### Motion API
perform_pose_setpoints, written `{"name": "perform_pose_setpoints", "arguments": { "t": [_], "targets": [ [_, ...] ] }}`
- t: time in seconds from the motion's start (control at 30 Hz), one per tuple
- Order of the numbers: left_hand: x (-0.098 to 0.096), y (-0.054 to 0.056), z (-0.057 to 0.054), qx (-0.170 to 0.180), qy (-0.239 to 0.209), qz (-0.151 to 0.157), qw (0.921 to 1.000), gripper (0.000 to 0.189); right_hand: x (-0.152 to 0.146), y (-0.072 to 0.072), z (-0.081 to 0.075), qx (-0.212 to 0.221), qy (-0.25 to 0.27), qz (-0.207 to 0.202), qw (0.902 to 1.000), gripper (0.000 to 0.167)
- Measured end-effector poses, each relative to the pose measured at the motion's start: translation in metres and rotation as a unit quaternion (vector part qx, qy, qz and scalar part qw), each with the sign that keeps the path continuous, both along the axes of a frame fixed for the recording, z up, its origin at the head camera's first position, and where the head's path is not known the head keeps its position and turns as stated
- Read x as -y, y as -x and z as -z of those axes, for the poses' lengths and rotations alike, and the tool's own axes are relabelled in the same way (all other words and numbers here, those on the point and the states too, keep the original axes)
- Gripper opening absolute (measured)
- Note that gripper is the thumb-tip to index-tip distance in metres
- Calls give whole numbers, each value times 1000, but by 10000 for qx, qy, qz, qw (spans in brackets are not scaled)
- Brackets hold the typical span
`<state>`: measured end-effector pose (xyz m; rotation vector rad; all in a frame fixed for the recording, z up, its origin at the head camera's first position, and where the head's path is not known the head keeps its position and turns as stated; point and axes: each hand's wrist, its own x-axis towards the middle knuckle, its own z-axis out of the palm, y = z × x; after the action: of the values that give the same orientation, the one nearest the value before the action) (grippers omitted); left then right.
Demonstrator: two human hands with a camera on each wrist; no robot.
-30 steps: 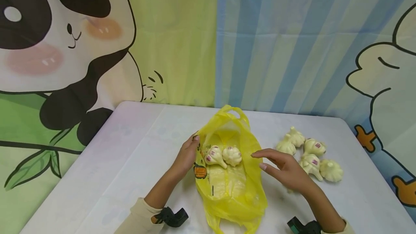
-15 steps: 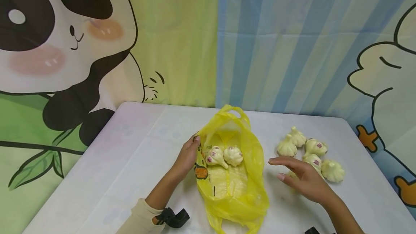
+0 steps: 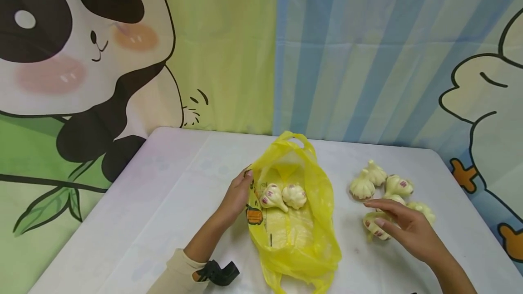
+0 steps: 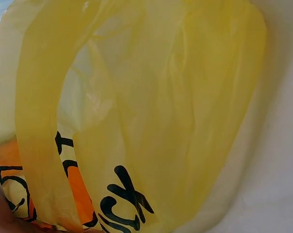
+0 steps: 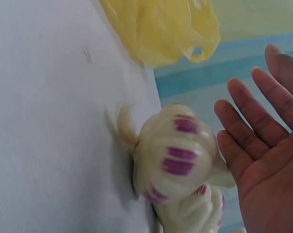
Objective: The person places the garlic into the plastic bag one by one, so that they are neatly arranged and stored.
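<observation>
A yellow plastic bag [image 3: 300,264] lies on the table with its mouth spread. Two garlic bulbs, a purple-marked one [image 3: 271,196] and a paler one [image 3: 294,196], sit inside. My left hand [image 3: 236,196] pinches the bag's left edge between thumb and fingers; the bag's printed yellow film [image 4: 185,107] fills the left wrist view. To the right, my right hand [image 3: 416,232] hovers palm inward over a garlic bulb [image 3: 373,227], fingers extended and holding nothing. That bulb [image 5: 173,158], with purple patches and a root tuft, appears just beside the open palm [image 5: 272,184] in the right wrist view.
Several more garlic bulbs [image 3: 362,188] are grouped behind the right hand, partly hidden by it. The white table [image 3: 175,185] ends at a curtain [image 3: 229,58] printed with a panda and stripes.
My right hand has moved right, from the bag's right edge to over the nearest garlic bulb. The left hand keeps its hold on the bag.
</observation>
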<state>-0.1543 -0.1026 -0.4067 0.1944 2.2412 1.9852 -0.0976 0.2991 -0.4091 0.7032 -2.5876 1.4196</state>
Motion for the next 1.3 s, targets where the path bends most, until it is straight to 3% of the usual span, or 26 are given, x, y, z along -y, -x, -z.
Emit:
{"name": "perform_pose_setpoints", "arguments": {
  "t": [0.27,0.53,0.93,1.13,1.3],
  "targets": [
    [-1,0,-2,-17,53,-56,10000,56,-7,-4,-2,-183,-23,472,9987,36],
    [0,1,-3,-70,107,-83,9999,55,-19,-3,-9,-475,181,618,9968,38],
    [-1,0,-1,-17,141,-65,9999,57,-21,3,3,-98,-63,944,9955,50],
    [-1,1,0,-5,165,-105,9998,55,-23,3,4,-28,-47,1104,9939,49],
    [-1,1,0,-29,128,-96,9999,54,-20,2,6,143,-41,1008,9948,45]
  ]
}}
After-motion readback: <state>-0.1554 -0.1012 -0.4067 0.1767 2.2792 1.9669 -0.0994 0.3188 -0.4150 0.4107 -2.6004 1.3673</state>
